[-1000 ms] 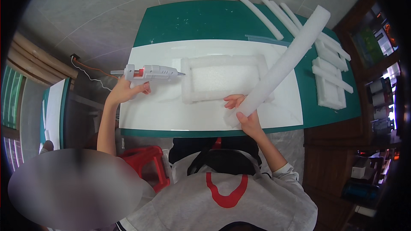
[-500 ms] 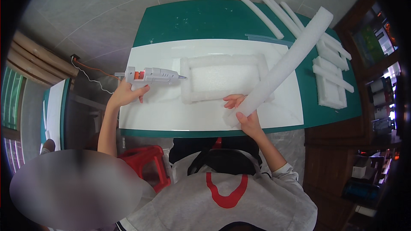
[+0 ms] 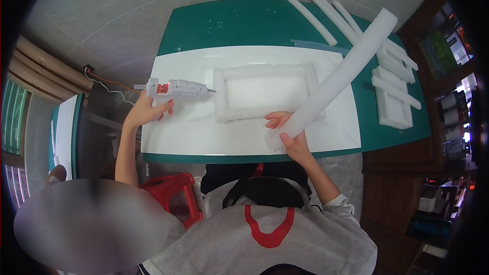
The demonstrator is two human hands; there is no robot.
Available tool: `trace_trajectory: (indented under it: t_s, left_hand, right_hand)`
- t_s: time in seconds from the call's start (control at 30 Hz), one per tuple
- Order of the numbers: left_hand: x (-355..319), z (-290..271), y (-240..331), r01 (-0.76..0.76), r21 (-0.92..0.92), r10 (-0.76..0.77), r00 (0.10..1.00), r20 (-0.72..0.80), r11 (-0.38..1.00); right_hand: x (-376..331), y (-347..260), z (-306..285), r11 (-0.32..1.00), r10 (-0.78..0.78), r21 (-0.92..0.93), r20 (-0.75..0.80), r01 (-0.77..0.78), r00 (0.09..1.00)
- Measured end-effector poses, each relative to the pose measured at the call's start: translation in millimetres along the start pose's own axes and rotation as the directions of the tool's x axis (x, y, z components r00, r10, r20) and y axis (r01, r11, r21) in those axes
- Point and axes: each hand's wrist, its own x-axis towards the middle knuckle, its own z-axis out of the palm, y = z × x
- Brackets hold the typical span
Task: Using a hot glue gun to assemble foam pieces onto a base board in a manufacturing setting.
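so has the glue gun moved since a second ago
Yes, slightly. The glue gun in the left hand has edged right, its nozzle now almost at the foam frame.

I'm looking at a long foam strip [image 3: 338, 79], white, matt and finely grainy. The rectangular foam frame [image 3: 265, 92] has the same soft, pebbly look. Under it the white sheet [image 3: 204, 132] reads smooth and flat, over a green mat [image 3: 244, 23] with a dull sheen. The glue gun [image 3: 173, 89] is pale, smooth plastic. Far floor tiles [image 3: 117, 5] look polished grey.
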Motion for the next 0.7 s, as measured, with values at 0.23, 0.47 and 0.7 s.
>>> trace_trajectory:
  t_s: [0.23, 0.47, 0.7]
  left_hand:
    - [0, -7, 4, -0.042, 0.004, 0.042, 0.993, -0.115, 0.999]
    - [27, -8, 69, -0.166, 0.088, 0.167, 0.986, -0.001, 0.982]
    - [81, 21, 149, -0.354, 0.323, 0.212, 0.892, 0.4, 0.878]
  right_hand:
    - [-1, 0, -1, 1.0, -0.009, -0.007, 0.003, 0.009, 1.0]
    - [-12, -25, -17, 0.989, 0.002, 0.145, -0.048, 0.005, 0.999]
    - [-24, -46, -70, 0.988, -0.138, -0.119, -0.361, 0.101, 0.922]
